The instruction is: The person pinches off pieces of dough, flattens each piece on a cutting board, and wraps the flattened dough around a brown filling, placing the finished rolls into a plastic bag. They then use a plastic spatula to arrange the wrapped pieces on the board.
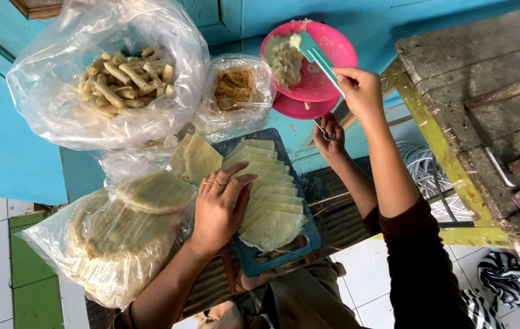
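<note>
My right hand [360,91] is clamped on a teal spatula [318,55] that scoops pale filling [285,61] from a tilted pink plate [333,42], while my left hand [331,135] curls beneath it, its grip unclear, so I judge the filling could slide off short of the wrappers [269,201] that a co-worker's hand [220,207] presses flat.

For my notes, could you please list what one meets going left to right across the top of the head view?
Bag of rolled snacks → small bag of brown crumbs → pink plate → hand holding a green spatula → wooden bench.

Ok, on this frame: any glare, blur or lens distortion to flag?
Head view: daylight is soft and even, with no hard shadows; white glare streaks the clear plastic bag of rolls; the wooden bench edges bow near the right border, suggesting a wide lens; the stacked wrappers look sharp.
</note>
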